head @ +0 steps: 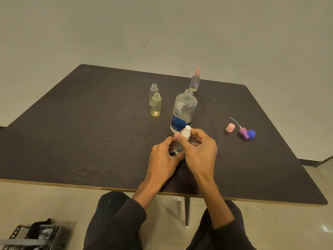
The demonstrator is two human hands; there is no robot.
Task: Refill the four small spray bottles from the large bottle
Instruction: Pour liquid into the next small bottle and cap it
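Observation:
A small clear spray bottle (pixel 178 149) stands on the dark table (pixel 90 132) between my hands. My left hand (pixel 164 159) grips its body. My right hand (pixel 200 150) pinches its white spray top (pixel 186 132). Just behind stands the large clear bottle (pixel 183 112) with a blue label, uncapped. Two open small bottles stand to its left, one yellowish (pixel 156 107) and one clear (pixel 153 92). A capped small bottle with a pink sprayer (pixel 195 80) stands at the back.
To the right lie a pink cap (pixel 230 127), a purple sprayer head with its tube (pixel 243 132) and a blue cap (pixel 252 133). A dark crate (pixel 32 235) sits on the floor at the lower left. The table's front edge runs near my knees.

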